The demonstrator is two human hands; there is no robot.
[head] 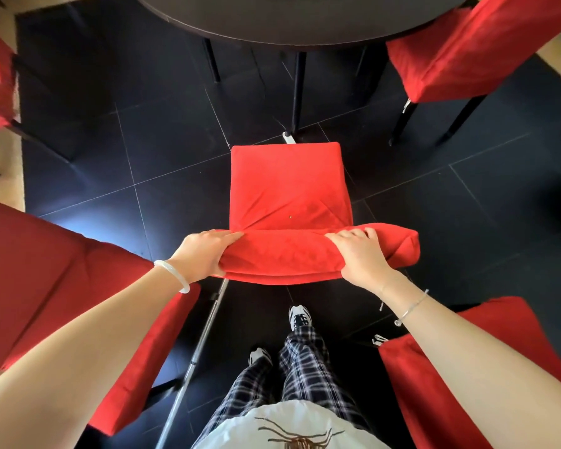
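left hand (204, 254): white bangle (172, 275) | right hand (365, 257): thin silver chain bracelet (412, 307) | trousers (302, 367): dark plaid | sneakers (300, 315): white-black | top (289, 426): white, brown print

A dark round table (305, 24) stands on the black tiled floor (162, 150). A red fabric-covered side chair (450, 53) sits beside it, and a thin silver pole (203, 338) slants nearer.

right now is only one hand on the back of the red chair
No, the left hand and the right hand both grip the top of the red backrest, one near each end.
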